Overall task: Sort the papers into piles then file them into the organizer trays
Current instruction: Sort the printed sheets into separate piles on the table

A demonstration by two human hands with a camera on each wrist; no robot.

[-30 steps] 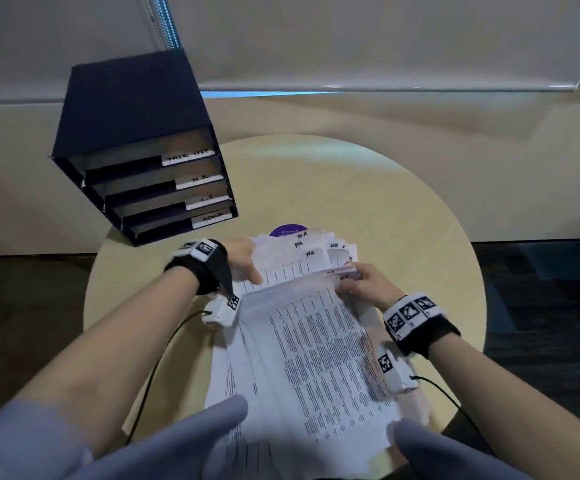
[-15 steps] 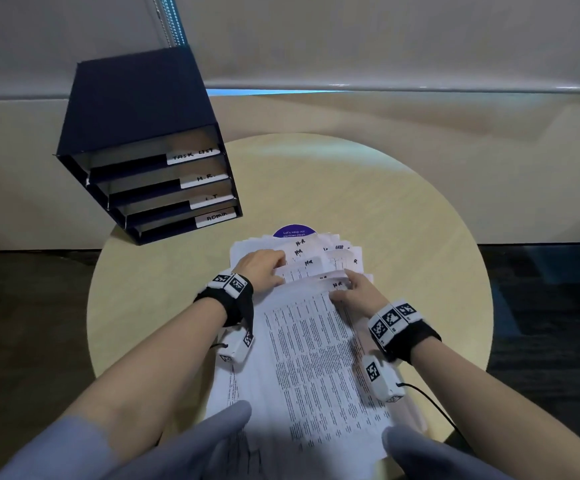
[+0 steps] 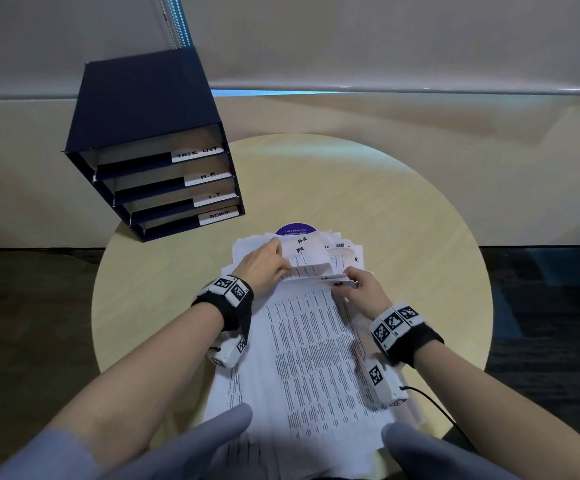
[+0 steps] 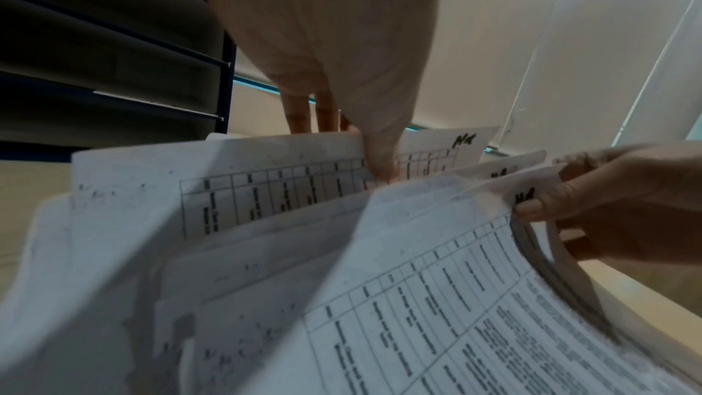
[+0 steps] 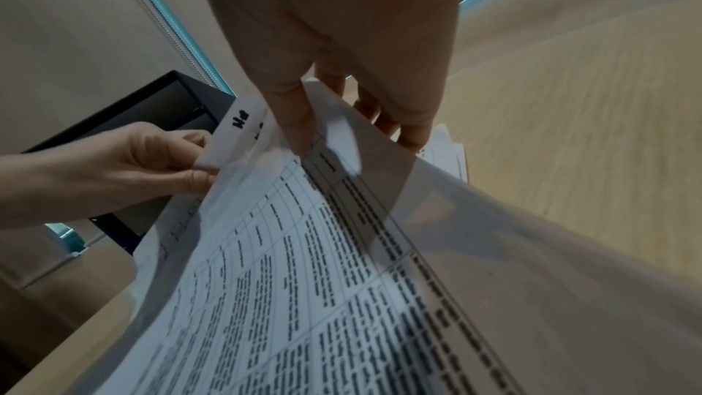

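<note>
The papers [image 3: 302, 341] lie fanned on the table [image 3: 402, 209], nearest the body, and this loose stack could slide or skip a sheet if the pinch slips. Right hand [image 3: 363, 289] pinches the top sheets' far edge, left hand [image 3: 264, 266] pinches the sheets beyond. The organizer [image 3: 150, 140] waits far left, unfilled.
</note>
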